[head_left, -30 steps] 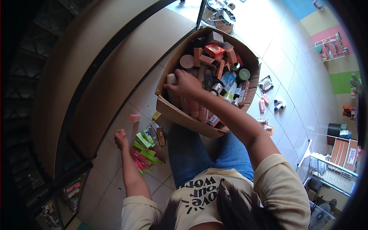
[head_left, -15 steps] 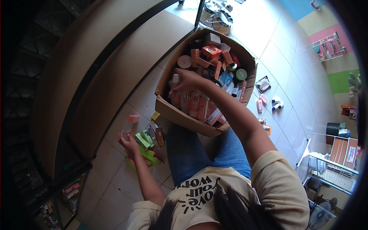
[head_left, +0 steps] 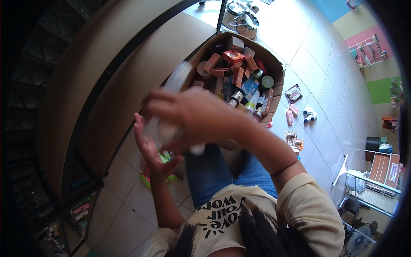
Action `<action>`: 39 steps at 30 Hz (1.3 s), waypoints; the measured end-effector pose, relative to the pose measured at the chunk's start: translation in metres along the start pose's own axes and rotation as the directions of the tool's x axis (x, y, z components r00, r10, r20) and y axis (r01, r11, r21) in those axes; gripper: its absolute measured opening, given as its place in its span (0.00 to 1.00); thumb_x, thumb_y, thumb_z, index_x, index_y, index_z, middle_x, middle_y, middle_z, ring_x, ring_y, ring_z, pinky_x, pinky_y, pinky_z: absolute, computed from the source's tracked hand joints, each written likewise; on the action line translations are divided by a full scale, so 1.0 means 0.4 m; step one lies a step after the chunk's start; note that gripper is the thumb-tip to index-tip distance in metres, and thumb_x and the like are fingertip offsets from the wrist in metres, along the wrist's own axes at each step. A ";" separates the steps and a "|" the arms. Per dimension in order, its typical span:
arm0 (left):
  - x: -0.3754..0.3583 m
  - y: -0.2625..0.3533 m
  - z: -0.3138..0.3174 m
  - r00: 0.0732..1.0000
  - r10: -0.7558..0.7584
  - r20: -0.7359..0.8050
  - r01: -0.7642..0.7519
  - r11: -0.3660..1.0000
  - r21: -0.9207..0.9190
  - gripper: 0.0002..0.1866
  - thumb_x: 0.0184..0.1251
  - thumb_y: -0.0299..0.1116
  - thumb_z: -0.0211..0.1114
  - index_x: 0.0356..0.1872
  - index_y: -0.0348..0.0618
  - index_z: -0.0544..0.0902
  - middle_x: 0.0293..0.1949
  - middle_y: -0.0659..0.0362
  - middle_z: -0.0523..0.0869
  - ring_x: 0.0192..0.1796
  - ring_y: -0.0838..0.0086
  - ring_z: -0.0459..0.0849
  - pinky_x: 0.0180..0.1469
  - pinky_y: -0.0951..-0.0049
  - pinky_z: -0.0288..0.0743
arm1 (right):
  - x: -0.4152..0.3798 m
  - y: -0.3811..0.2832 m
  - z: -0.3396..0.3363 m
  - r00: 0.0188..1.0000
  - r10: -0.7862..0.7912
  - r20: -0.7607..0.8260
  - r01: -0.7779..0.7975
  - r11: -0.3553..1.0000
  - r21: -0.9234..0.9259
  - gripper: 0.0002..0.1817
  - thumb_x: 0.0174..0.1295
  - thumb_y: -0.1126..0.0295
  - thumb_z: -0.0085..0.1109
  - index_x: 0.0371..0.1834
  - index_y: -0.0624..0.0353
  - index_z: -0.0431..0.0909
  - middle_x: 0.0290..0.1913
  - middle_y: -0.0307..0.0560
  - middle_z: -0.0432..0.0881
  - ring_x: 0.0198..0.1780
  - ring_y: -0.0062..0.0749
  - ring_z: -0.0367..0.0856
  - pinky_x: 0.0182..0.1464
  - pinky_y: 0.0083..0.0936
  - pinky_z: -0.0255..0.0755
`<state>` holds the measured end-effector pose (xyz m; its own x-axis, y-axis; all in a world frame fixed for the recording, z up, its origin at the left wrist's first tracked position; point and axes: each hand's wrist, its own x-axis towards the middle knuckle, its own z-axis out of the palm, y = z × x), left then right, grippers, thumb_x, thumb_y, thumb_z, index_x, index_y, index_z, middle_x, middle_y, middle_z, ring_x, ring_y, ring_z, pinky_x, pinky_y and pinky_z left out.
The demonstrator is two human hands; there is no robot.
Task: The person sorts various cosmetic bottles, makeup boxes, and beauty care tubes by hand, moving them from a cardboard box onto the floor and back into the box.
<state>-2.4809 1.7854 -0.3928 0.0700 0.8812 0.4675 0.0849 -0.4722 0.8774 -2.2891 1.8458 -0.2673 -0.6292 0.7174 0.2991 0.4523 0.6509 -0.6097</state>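
My right hand (head_left: 186, 115), smeared by motion, grips a clear plastic bottle (head_left: 180, 73) with a whitish top that sticks out above the knuckles. More see-through plastic shows under its fingers. Just below and to the left, my left hand (head_left: 150, 152) is open, fingers stretched and thumb apart, palm facing the bottles. The cardboard box (head_left: 278, 96) stands in front of my knees, full of small cartons, tubes and jars. Orange cartons (head_left: 238, 76), a red box (head_left: 233, 55) and a green-lidded jar (head_left: 267, 82) lie in it. My right forearm hides the near side of the box.
Green packages (head_left: 146, 180) lie on the tiled floor behind my left hand, partly covered. Right of the box are a black-and-white pack (head_left: 294, 93), pink items (head_left: 292, 112) and dark-capped white bottles (head_left: 310, 115). A shelf board (head_left: 141, 64) runs along the left.
My right hand has come out of the box leftward with the clear bottle, meeting my left hand. My left hand has opened; the pink-capped bottle no longer shows in it. Some cartons have shifted.
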 end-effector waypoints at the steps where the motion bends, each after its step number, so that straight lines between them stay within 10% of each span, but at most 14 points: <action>1: -0.008 0.001 -0.011 0.997 -0.068 -0.022 0.067 0.997 -0.042 0.33 0.65 0.41 0.65 0.67 0.42 0.63 0.69 0.51 0.62 0.70 0.61 0.65 0.68 0.58 0.65 | 0.002 -0.035 0.016 0.997 -0.049 0.058 0.042 0.993 0.108 0.31 0.39 0.57 0.77 0.47 0.53 0.72 0.51 0.44 0.75 0.38 0.48 0.82 0.36 0.39 0.74; 6: -0.181 -0.067 -0.101 0.844 -0.513 -0.158 0.456 0.840 -0.292 0.37 0.62 0.45 0.66 0.68 0.43 0.62 0.69 0.52 0.64 0.70 0.61 0.66 0.68 0.57 0.66 | -0.009 -0.012 0.259 0.996 -0.071 0.057 0.022 0.792 0.610 0.31 0.37 0.62 0.77 0.47 0.56 0.74 0.44 0.49 0.80 0.42 0.49 0.83 0.44 0.39 0.75; 14: -0.520 -0.143 -0.178 0.321 -0.908 0.270 0.835 0.137 -0.534 0.43 0.59 0.52 0.69 0.70 0.45 0.60 0.68 0.53 0.66 0.69 0.61 0.68 0.67 0.55 0.67 | -0.196 -0.019 0.562 0.840 -0.145 0.523 -0.298 0.682 0.667 0.26 0.42 0.62 0.76 0.45 0.60 0.78 0.40 0.50 0.84 0.43 0.40 0.85 0.46 0.33 0.77; 18: -0.507 -0.099 -0.174 0.355 -0.838 0.414 0.750 -0.008 -0.661 0.42 0.58 0.52 0.70 0.69 0.45 0.62 0.65 0.54 0.70 0.66 0.61 0.71 0.65 0.56 0.69 | -0.267 0.040 0.632 0.809 0.273 0.520 -0.575 0.182 0.798 0.29 0.47 0.56 0.76 0.45 0.65 0.77 0.38 0.51 0.84 0.42 0.35 0.85 0.46 0.30 0.77; 20: -0.461 -0.033 -0.140 0.443 -0.753 0.487 0.572 -0.181 -0.800 0.37 0.59 0.46 0.70 0.66 0.45 0.66 0.59 0.56 0.77 0.61 0.63 0.77 0.62 0.60 0.73 | -0.247 0.064 0.649 0.755 0.455 0.473 -0.639 0.348 0.686 0.31 0.48 0.53 0.75 0.46 0.67 0.76 0.38 0.53 0.84 0.40 0.37 0.85 0.44 0.30 0.77; 27: -0.448 -0.226 -0.127 0.325 -0.850 0.415 0.690 -0.087 -0.718 0.32 0.58 0.36 0.69 0.64 0.42 0.68 0.55 0.55 0.80 0.54 0.65 0.81 0.58 0.60 0.75 | -0.183 0.205 0.894 0.309 0.937 0.163 -0.718 0.117 0.686 0.35 0.55 0.43 0.66 0.49 0.67 0.75 0.42 0.55 0.81 0.42 0.37 0.82 0.45 0.31 0.77; 31: -0.467 -0.313 -0.141 0.294 -0.911 0.287 0.653 -0.028 -0.757 0.30 0.59 0.37 0.69 0.62 0.41 0.70 0.53 0.55 0.80 0.54 0.65 0.81 0.58 0.60 0.75 | -0.099 0.155 0.829 0.099 0.936 0.339 -0.785 -0.136 0.604 0.34 0.59 0.44 0.63 0.50 0.68 0.75 0.43 0.56 0.81 0.42 0.38 0.82 0.44 0.31 0.76; 34: -0.472 -0.336 -0.139 0.262 -0.940 0.218 0.648 0.004 -0.762 0.29 0.59 0.38 0.69 0.60 0.40 0.72 0.52 0.55 0.81 0.53 0.64 0.81 0.58 0.60 0.74 | -0.139 0.201 0.874 0.298 0.817 0.494 -0.815 -0.052 0.577 0.33 0.60 0.45 0.62 0.52 0.68 0.73 0.44 0.56 0.81 0.40 0.38 0.82 0.44 0.33 0.76; 37: -0.473 -0.343 -0.131 0.293 -0.947 0.129 0.609 0.081 -0.789 0.31 0.61 0.38 0.67 0.64 0.42 0.68 0.53 0.55 0.80 0.55 0.63 0.80 0.59 0.61 0.73 | -0.240 0.179 0.981 0.498 0.848 0.180 -0.682 0.255 0.685 0.33 0.59 0.49 0.64 0.57 0.66 0.69 0.47 0.55 0.80 0.43 0.38 0.81 0.45 0.35 0.75; 39: -0.453 -0.362 -0.133 0.337 -0.941 0.040 0.609 0.186 -0.771 0.30 0.60 0.35 0.68 0.63 0.42 0.68 0.53 0.55 0.80 0.54 0.64 0.80 0.60 0.62 0.73 | -0.219 0.174 0.867 0.451 0.812 0.370 -0.769 0.144 0.623 0.33 0.58 0.53 0.66 0.59 0.64 0.66 0.48 0.56 0.79 0.45 0.41 0.81 0.47 0.37 0.74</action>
<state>-2.5586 1.6951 -0.5990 -0.0167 0.7404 -0.6720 -0.7083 0.4656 0.5306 -2.4216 1.7421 -0.5904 -0.1502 0.7606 -0.6316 0.1556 -0.6127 -0.7748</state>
